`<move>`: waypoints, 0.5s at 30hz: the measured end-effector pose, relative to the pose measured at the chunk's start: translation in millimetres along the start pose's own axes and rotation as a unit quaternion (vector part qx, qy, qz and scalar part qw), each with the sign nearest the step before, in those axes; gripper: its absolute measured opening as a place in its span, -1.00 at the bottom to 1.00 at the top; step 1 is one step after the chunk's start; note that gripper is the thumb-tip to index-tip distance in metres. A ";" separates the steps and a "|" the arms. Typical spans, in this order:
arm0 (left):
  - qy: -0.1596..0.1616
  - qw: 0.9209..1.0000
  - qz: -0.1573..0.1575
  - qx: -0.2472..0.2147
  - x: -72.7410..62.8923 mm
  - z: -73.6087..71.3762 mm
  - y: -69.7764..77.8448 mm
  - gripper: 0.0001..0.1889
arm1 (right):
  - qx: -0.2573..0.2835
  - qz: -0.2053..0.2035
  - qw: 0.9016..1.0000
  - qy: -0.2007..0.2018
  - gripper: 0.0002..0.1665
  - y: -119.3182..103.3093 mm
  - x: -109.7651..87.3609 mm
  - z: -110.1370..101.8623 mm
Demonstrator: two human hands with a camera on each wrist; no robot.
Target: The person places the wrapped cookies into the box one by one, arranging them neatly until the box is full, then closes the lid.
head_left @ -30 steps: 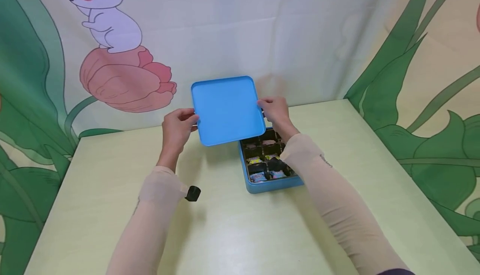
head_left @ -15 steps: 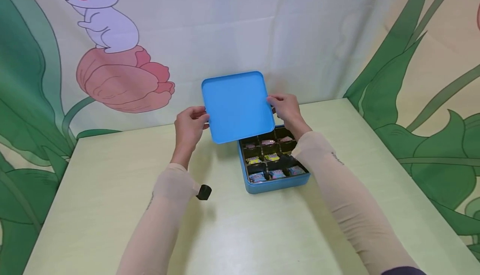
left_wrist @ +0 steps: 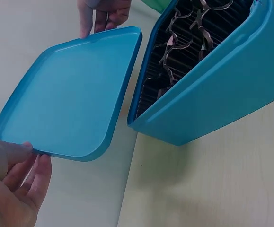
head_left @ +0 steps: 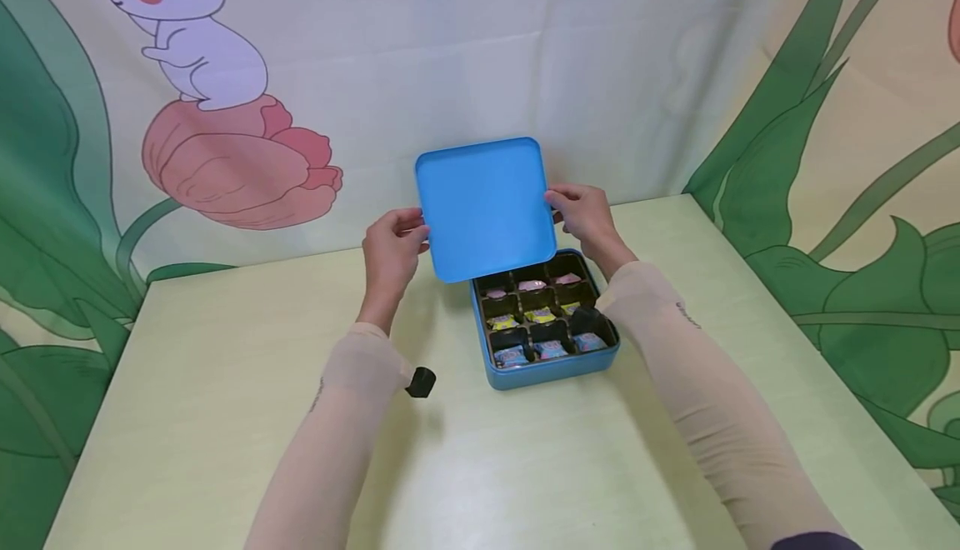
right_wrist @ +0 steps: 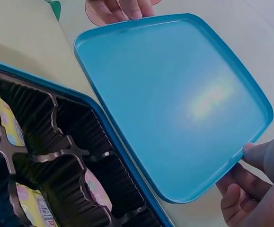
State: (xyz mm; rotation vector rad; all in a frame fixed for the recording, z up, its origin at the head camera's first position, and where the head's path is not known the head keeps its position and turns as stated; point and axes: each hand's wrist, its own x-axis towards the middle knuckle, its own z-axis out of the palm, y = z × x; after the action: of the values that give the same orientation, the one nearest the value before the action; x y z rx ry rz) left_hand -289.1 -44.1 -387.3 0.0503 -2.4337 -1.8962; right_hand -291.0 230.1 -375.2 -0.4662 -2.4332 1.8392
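Observation:
A blue square lid (head_left: 486, 210) is held tilted up above the back of a blue box (head_left: 551, 373), its inner side facing me. My left hand (head_left: 392, 257) pinches the lid's left edge between thumb and fingers. On the opposite edge, my right hand (head_left: 587, 215) pinches it the same way. Inside the box sits a dark divided tray (right_wrist: 47, 156). Its compartments hold small wrapped sweets: pink ones (head_left: 532, 285) at the back, yellow ones (head_left: 540, 315) in the middle row, blue ones (head_left: 552, 349) in front. The lid overlaps the box's back left corner in the head view.
The box stands on a pale table (head_left: 247, 383) right of centre. A printed cloth (head_left: 360, 50) with a cartoon animal and plants hangs behind the table. A small black wrist device (head_left: 422, 382) sticks out from the left sleeve.
Both hands have carried the lid to the right and slightly up, over the back of the box. More of the box's right compartments show now. The box has stayed in place.

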 end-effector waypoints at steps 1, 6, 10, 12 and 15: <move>0.002 1.000 0.000 0.000 0.7 1.5 -0.6 -0.63 | 0.001 -0.003 1.000 0.000 -0.57 0.8 0.6 -0.7; 0.007 1.000 0.011 0.006 1.4 7.5 -0.9 -0.57 | 0.003 -0.020 1.000 0.000 -0.56 4.0 2.9 -5.4; 0.006 0.999 0.029 0.017 -0.2 11.2 -0.1 -0.56 | 0.008 -0.022 1.000 0.003 -0.55 5.2 4.1 -9.1; 0.006 0.999 0.038 0.022 -1.2 12.8 0.4 -0.57 | 0.010 -0.021 1.000 0.005 -0.55 6.0 5.2 -10.5; 0.004 0.999 0.046 0.026 -1.6 15.7 1.5 -0.57 | 0.012 -0.022 1.000 0.010 -0.55 6.4 6.1 -12.3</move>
State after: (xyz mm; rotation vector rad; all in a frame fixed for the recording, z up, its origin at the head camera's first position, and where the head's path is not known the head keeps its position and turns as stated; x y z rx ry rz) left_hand -288.5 -28.4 -389.7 -0.0497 -2.4344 -1.7928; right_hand -292.7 244.8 -378.6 -0.4244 -2.3874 1.8354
